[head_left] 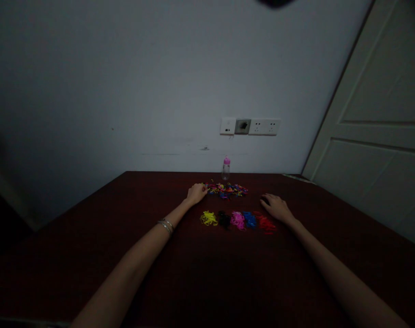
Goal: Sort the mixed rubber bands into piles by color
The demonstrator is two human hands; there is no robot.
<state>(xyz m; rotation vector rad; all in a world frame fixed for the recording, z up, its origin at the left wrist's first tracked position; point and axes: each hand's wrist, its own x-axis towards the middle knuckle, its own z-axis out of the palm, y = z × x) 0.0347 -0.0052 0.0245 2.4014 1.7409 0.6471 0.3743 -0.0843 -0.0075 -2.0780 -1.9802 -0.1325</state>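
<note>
A loose pile of mixed-colour rubber bands (228,189) lies towards the back of the dark red table. My left hand (195,195) is at the pile's left edge, its fingers closed in a pinch. Whatever they hold, if anything, is too small to make out. On the near side, sorted rubber bands lie in a row: yellow (208,218), black (224,219), pink (238,220), blue (250,219) and red (266,224). My right hand (276,207) rests palm down on the table, fingers stretched out, just behind and right of the red bands, holding nothing.
A clear bottle with a pink cap (225,168) stands upright behind the mixed pile. The table (207,282) meets a pale wall at its back edge, with sockets (264,127) above. A panelled door (378,136) is at the right.
</note>
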